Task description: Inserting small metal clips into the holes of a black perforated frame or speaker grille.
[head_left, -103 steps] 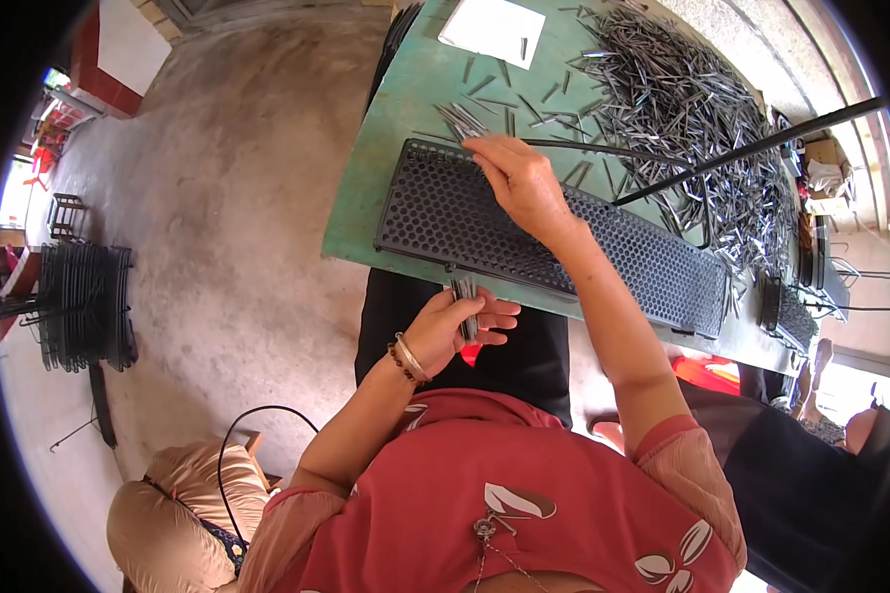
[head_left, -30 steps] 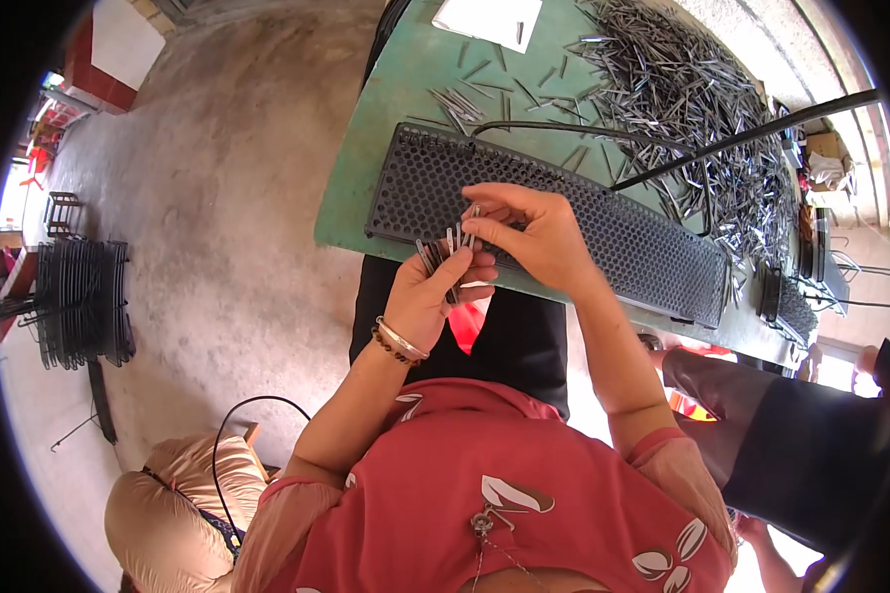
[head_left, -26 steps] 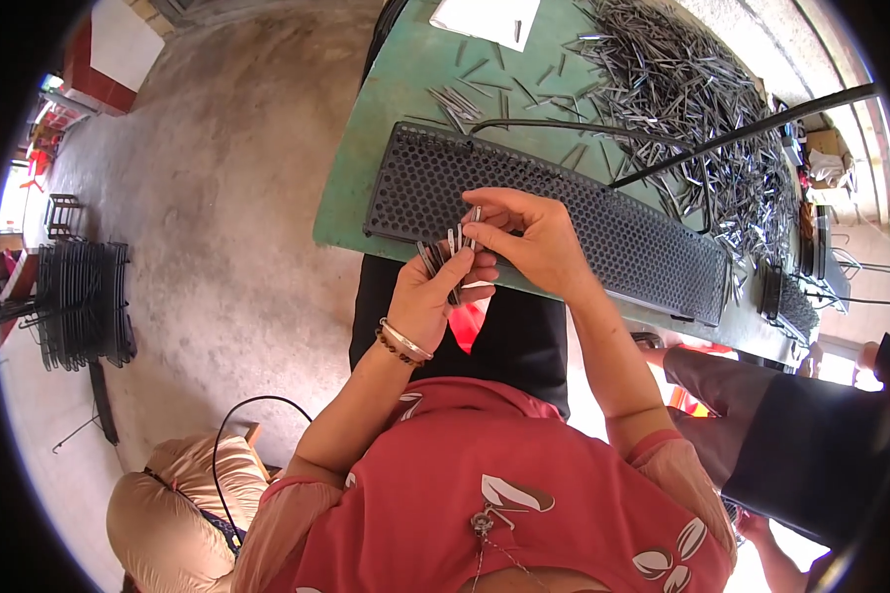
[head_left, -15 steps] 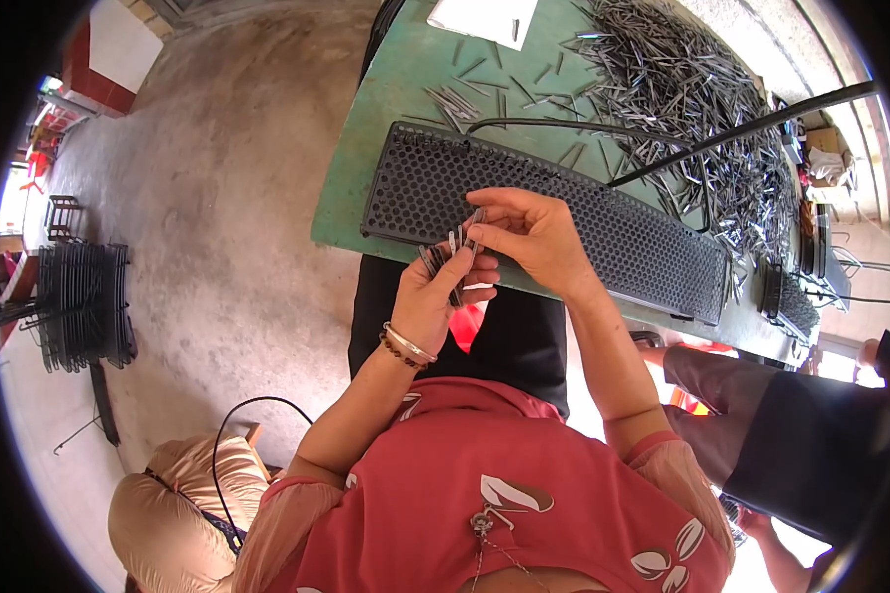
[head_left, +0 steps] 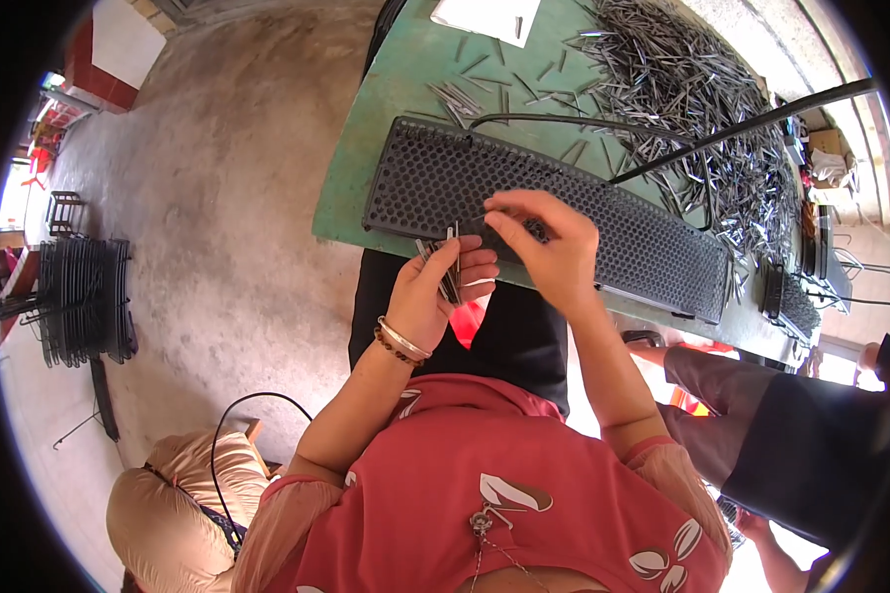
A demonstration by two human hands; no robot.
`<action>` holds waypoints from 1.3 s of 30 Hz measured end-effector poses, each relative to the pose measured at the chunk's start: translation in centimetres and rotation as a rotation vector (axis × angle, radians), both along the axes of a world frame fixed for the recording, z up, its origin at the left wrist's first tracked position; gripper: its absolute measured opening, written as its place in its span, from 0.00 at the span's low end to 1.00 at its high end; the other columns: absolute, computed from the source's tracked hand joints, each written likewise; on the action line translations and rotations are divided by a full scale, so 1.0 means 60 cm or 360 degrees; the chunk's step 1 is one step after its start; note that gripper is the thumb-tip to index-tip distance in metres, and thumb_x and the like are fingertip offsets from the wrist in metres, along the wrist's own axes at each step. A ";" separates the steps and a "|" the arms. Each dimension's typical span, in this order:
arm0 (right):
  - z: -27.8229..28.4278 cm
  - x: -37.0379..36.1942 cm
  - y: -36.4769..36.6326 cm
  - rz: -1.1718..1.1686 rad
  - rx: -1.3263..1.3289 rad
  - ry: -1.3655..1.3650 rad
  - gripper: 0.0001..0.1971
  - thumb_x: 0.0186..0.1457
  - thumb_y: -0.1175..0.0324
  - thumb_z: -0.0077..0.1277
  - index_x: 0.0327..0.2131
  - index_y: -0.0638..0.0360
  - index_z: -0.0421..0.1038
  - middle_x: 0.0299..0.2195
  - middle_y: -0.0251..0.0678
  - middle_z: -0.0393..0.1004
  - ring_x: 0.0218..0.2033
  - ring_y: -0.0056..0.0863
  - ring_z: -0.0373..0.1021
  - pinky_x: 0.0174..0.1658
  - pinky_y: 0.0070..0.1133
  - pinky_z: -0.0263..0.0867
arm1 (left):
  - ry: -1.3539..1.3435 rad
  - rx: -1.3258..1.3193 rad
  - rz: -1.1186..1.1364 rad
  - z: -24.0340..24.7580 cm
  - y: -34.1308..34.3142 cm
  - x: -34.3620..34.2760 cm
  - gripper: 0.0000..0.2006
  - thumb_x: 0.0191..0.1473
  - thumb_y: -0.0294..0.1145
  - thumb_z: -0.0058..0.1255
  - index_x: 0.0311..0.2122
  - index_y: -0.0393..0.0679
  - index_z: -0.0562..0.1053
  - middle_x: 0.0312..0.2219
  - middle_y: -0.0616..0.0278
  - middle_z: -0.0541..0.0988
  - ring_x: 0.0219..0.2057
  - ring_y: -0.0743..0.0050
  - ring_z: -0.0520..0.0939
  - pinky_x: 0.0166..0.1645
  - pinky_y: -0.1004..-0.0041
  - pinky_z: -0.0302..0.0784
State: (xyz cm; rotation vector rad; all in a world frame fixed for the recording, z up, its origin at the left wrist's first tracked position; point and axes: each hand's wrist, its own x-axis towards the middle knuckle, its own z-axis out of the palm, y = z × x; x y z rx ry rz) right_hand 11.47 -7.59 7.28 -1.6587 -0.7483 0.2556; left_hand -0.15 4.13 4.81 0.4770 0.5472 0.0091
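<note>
My left hand is closed around a small bunch of thin metal strips, grey and dark, whose ends stick up past the fingers. To its right, my right hand hovers over the near edge of a long black panel full of round holes. Its thumb and forefinger are pinched together; whatever is between the tips is too small to make out. The panel lies along the front of a green table, and a bent black bar rises from it.
A big heap of similar strips covers the table's back right, with loose ones behind the panel. White paper lies at the far edge. Another person's dark-clothed legs are at the right. Black racks stand on the floor at the left.
My right hand has drawn away from the strips in my left hand, moving a little to the right with its fingertips pinched. The left hand keeps its bunch and has barely shifted.
</note>
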 end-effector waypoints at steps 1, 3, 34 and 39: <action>0.003 -0.007 -0.004 -0.0072 -0.0140 -0.0551 0.12 0.44 0.78 0.58 0.36 0.62 0.74 0.31 0.36 0.76 0.32 0.26 0.73 0.36 0.18 0.68 | 0.0002 0.0000 0.0001 0.001 0.001 0.000 0.12 0.57 0.32 0.46 0.42 0.35 0.72 0.35 0.53 0.78 0.34 0.68 0.80 0.39 0.72 0.78; -0.005 -0.016 -0.013 0.0086 -0.0114 -0.0892 0.13 0.41 0.78 0.58 0.35 0.62 0.74 0.32 0.36 0.76 0.33 0.30 0.73 0.36 0.20 0.68 | -0.0058 -0.0106 0.0027 0.002 0.002 0.000 0.12 0.57 0.32 0.46 0.42 0.35 0.72 0.36 0.54 0.78 0.35 0.69 0.80 0.40 0.72 0.78; -0.026 0.122 0.067 -0.0167 -0.0137 -0.0317 0.10 0.49 0.70 0.57 0.36 0.63 0.76 0.28 0.33 0.78 0.28 0.16 0.70 0.33 0.15 0.66 | -0.0063 0.0072 -0.0391 -0.015 -0.006 -0.008 0.11 0.58 0.29 0.41 0.45 0.35 0.65 0.41 0.44 0.75 0.41 0.59 0.79 0.43 0.66 0.78; -0.041 0.121 0.077 -0.0166 -0.0192 -0.0254 0.10 0.49 0.70 0.58 0.36 0.63 0.76 0.28 0.33 0.78 0.27 0.16 0.70 0.33 0.16 0.66 | -0.0038 0.0078 -0.0379 -0.017 -0.002 -0.013 0.13 0.58 0.28 0.43 0.46 0.35 0.65 0.41 0.45 0.75 0.42 0.59 0.79 0.45 0.66 0.77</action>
